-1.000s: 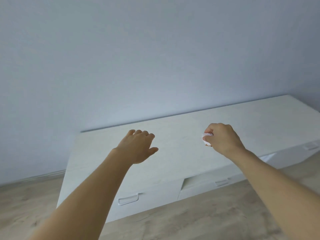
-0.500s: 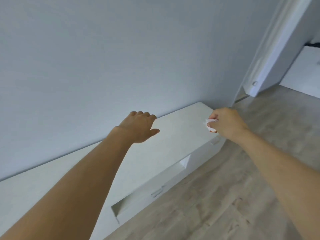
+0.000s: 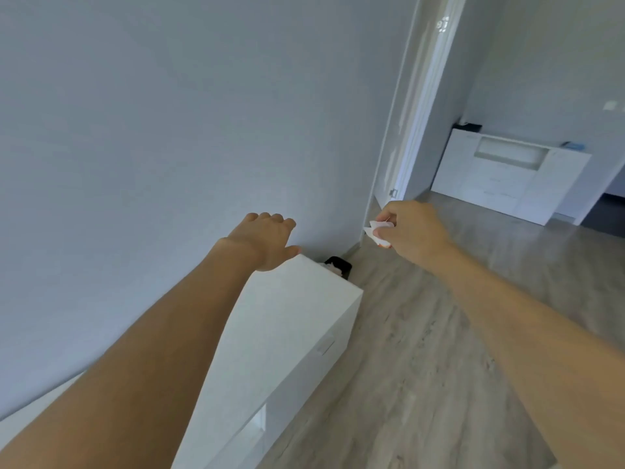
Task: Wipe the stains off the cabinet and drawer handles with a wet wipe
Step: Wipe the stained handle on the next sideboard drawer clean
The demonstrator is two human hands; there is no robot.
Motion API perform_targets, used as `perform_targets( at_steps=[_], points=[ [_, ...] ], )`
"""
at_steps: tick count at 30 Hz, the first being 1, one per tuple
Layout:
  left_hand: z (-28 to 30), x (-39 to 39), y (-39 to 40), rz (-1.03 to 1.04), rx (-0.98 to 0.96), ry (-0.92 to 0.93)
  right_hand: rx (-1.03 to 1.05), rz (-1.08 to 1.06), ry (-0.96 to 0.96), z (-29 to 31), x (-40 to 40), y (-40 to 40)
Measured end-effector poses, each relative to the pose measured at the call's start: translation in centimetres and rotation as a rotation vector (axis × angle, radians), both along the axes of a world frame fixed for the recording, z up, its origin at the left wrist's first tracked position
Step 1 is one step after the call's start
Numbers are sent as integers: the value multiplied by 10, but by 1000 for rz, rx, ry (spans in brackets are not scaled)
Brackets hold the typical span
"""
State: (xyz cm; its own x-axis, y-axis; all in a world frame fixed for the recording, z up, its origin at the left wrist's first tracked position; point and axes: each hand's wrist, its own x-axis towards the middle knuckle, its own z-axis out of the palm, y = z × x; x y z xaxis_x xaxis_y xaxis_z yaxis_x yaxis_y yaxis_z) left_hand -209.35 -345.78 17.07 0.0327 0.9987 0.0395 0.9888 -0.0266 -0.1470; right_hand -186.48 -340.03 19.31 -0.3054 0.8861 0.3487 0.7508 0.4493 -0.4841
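White wet wipe (image 3: 378,228) — seemingly crumpled — pinched in right grip (image 3: 411,231).

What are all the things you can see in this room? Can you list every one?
low cabinet: one, white, along the wall under the left arm
drawer handle: one, white, on the low cabinet's front
black thing: one, on the floor past the cabinet's far end; too hidden to tell what it is
door: one, white, open at the wall's end
far cabinet: one, white, in the next room
floor: wood-look, grey-brown
wall: plain, pale grey
wet wipe: one, white, crumpled, pinched in the right hand
left hand: empty, fingers relaxed, above the cabinet's far end
right hand: raised above the floor
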Motion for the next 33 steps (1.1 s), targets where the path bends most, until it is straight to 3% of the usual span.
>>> perform_targets(
  at_steps=[11,20,25,33],
  points=[
    [1,113,276,-159,31,39,-28,-74,0,-6,128,260],
    [-38,184,478,-8,-29,-36,-74,51,-122,-22,194,499],
    [-53,178,563,98,-33,-36,-95,151,-167,-31,169,608],
    [-116,120,693,282,-81,-59,-140,386,-182,-82,57,769]
  ],
)
